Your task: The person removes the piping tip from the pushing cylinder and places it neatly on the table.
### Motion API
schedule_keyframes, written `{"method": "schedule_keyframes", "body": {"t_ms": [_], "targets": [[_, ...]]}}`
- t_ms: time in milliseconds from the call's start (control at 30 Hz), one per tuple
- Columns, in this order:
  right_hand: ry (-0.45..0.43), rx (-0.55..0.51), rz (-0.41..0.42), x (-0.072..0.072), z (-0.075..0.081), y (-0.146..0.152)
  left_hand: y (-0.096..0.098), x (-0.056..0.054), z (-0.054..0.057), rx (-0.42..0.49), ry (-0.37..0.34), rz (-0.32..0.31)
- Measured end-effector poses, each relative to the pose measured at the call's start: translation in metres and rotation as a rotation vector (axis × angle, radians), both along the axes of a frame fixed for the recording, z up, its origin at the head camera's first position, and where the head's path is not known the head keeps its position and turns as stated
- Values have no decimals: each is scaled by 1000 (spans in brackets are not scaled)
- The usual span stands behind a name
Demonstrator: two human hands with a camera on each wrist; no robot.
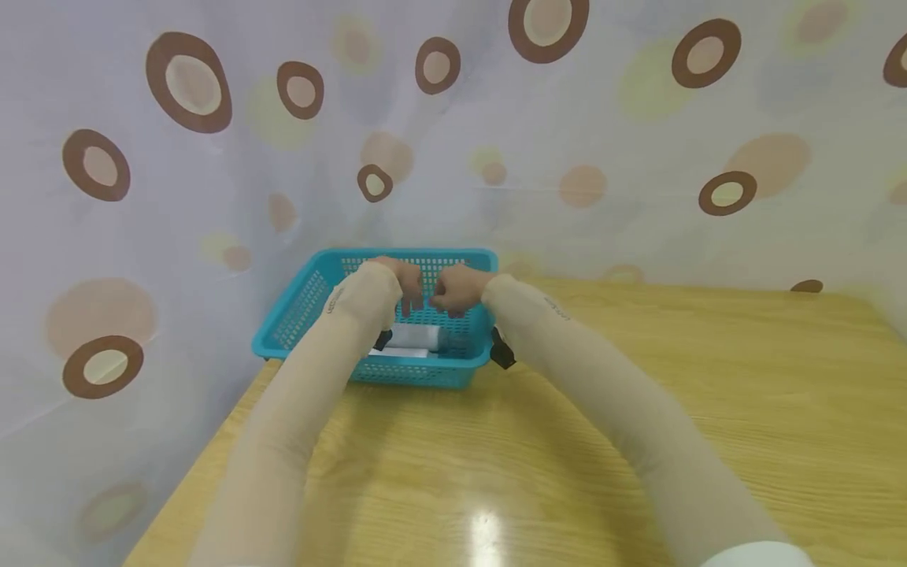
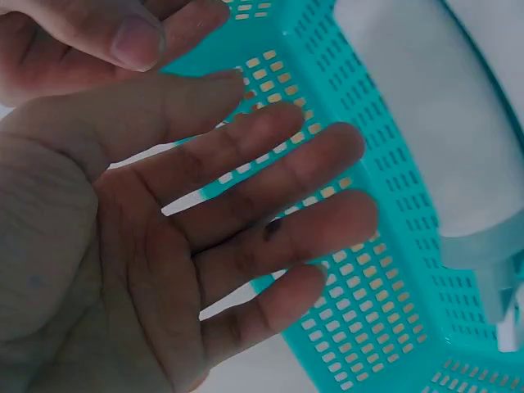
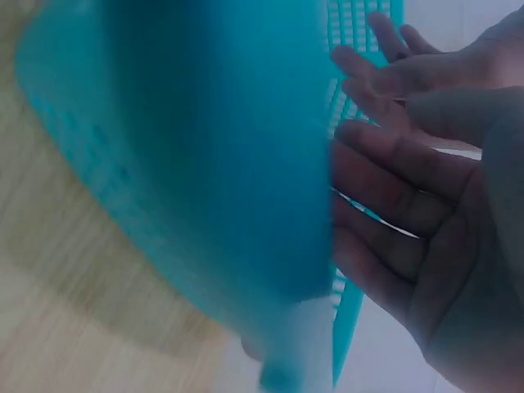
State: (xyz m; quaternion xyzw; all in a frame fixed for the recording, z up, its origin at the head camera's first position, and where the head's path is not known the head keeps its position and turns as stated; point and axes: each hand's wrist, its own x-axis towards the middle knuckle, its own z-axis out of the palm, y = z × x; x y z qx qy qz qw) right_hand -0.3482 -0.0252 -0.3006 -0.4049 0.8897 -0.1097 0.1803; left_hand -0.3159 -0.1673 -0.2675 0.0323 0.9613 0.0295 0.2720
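- The left hand (image 1: pixel 402 285), left of the frame's centre, is over the basket; its grip is spread loosely, fingers nearly straight, with hold of nothing.
- The right hand (image 1: pixel 460 290), near the frame's centre, faces it; its grip is relaxed, fingers slightly bent, likewise without a hold.
- The blue basket (image 1: pixel 439 363) sits on the desk (image 1: pixel 567 441), left of centre in the frame.
- A white bottle (image 1: pixel 414 337) lies inside the basket, toward its front side, below the hands in the frame.
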Motion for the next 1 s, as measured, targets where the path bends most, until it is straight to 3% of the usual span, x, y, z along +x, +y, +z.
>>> {"method": "schedule_keyframes", "body": {"t_ms": [67, 233, 300, 367, 567, 700, 833, 900, 1000], "targets": [[-66, 25, 21, 5, 0, -5, -5, 6, -1, -8, -13, 36], [-139, 102, 69, 18, -6, -14, -18, 15, -4, 10, -29, 38], [-137, 138, 87, 22, -10, -15, -21, 17, -6, -13, -39, -14], [-135, 160, 103, 25, -14, -15, -25, 19, -6, -27, -42, -13], [-56, 225, 112, 31, -24, -13, -28, 24, -7, -75, -32, 42], [-22, 305, 107, 34, -29, -10, -30, 27, -12, -77, -67, 71], [-38, 302, 119, 37, -32, -10, -37, 32, -18, -71, -100, 79], [-44, 284, 129, 38, -32, -11, -40, 35, -21, -112, -101, 23], [-83, 258, 92, 40, -32, -13, -47, 40, -25, -100, -67, 52]]}}
